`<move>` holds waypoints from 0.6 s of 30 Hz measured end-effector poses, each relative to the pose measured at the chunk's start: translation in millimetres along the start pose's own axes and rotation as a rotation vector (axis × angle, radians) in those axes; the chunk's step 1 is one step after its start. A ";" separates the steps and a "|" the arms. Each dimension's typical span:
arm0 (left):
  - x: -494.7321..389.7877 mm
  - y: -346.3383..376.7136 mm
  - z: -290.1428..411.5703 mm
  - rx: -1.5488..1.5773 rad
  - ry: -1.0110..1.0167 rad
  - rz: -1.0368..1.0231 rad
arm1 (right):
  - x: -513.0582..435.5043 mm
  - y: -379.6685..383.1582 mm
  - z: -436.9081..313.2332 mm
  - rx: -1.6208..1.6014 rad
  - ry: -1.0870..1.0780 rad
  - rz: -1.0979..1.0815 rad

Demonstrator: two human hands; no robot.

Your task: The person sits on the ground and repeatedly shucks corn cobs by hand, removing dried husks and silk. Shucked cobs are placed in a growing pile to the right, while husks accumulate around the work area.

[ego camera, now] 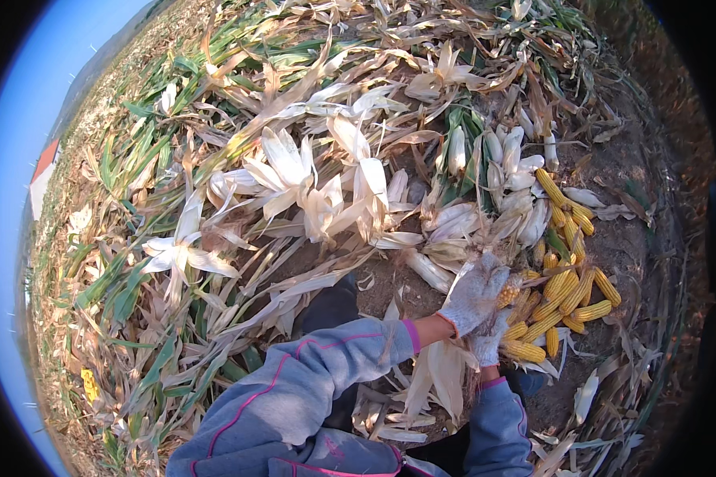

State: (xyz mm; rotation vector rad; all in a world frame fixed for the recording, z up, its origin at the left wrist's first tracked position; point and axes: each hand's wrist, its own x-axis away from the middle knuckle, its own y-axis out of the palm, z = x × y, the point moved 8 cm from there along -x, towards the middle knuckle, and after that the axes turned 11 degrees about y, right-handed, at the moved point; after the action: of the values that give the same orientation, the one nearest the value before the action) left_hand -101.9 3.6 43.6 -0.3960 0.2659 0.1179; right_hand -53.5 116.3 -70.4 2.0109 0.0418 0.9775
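Observation:
My left hand (477, 292), in a pale knit glove dusted with dirt and corn silk, is closed around a partly husked ear of corn (509, 293). Yellow kernels show at its exposed end. Just below, my right hand (490, 341), gloved the same way, grips the same ear from beneath; its fingers are largely hidden by the left. Peeled pale husk (444, 375) hangs under both hands. Close on the right lies a pile of bare yellow corn cobs (564, 286). Unhusked ears (516, 200) lie heaped beyond my hands.
Opened empty-looking husks (286, 167) and dry stalks with leaves (262, 298) cover the ground to the left and ahead. Brown soil (608, 256) shows beside the cob pile. Loose husks (585, 396) lie at the right. A red-roofed building (43, 179) stands far off at the left.

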 end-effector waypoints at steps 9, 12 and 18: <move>-11.1 -43.0 -19.8 0.261 -0.134 0.162 | 13.0 -17.9 -53.3 0.337 -0.211 0.133; -14.9 -66.5 -50.6 0.863 -0.382 0.452 | 29.5 -60.9 -91.1 0.231 -0.316 0.279; -36.7 -84.8 -69.9 0.341 -0.187 0.174 | 60.5 -99.0 -154.8 0.279 -0.604 0.564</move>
State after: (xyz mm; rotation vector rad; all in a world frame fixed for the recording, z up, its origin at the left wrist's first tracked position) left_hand -139.3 -104.0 22.7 -0.0211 0.1318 0.2742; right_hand -81.0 307.2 -56.4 2.5696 -0.7906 0.6679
